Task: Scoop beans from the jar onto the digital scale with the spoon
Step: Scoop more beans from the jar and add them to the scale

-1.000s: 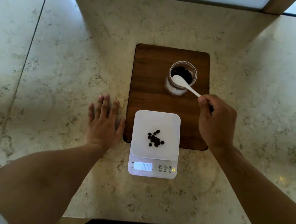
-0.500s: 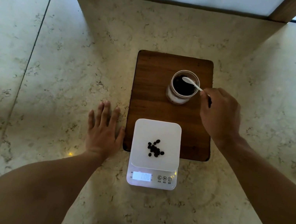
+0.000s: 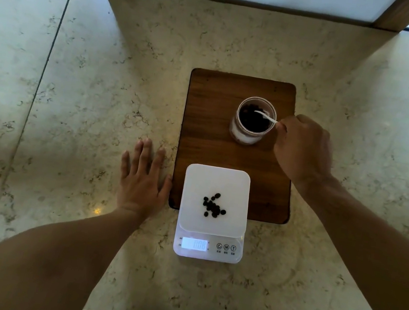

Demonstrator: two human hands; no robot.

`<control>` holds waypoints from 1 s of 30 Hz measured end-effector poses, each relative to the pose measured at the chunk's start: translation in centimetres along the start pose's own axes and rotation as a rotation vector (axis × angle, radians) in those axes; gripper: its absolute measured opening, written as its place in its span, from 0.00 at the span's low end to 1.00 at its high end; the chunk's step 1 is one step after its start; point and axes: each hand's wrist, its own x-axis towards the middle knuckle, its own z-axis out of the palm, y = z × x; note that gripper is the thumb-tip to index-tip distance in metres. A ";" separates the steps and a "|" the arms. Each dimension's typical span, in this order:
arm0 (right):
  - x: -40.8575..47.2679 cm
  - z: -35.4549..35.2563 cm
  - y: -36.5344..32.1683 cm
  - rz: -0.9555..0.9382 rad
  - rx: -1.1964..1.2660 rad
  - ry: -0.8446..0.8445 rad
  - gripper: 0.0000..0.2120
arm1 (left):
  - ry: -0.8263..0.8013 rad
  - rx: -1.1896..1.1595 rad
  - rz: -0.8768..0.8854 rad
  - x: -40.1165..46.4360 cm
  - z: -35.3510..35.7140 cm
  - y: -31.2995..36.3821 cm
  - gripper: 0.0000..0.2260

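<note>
Head view, right hand: the right hand [image 3: 303,149] has its grip closed on the handle of the white spoon [image 3: 265,116], just beside the jar's right rim.
Head view, spoon: it slants down over the rim, its bowl end dipped in among the dark beans inside the jar.
Head view, jar: the clear jar [image 3: 254,121] stands upright on the upper right part of the wooden board [image 3: 206,139], lid off, with beans inside.
Head view, left hand: the left hand [image 3: 141,182] lies flat and open, palm down, on the marble surface [image 3: 102,85], holding nothing, its thumb close to the board's left edge.
Head view, scale: the white digital scale [image 3: 218,181] overlaps the board's near edge; its display is lit, the digits too blurred to read.
Head view, weighed beans: a small cluster of beans on the scale [image 3: 213,206] lies near the platform's middle.
</note>
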 end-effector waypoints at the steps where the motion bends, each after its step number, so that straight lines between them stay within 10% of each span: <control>1: 0.2 0.1 -0.1 0.011 -0.002 -0.010 0.11 | 0.002 -0.001 0.001 0.0 0.0 0.0 0.31; 30: 3.8 0.0 -0.2 0.711 0.462 -0.358 0.09 | -0.017 -0.004 -0.005 0.0 -0.6 0.3 0.31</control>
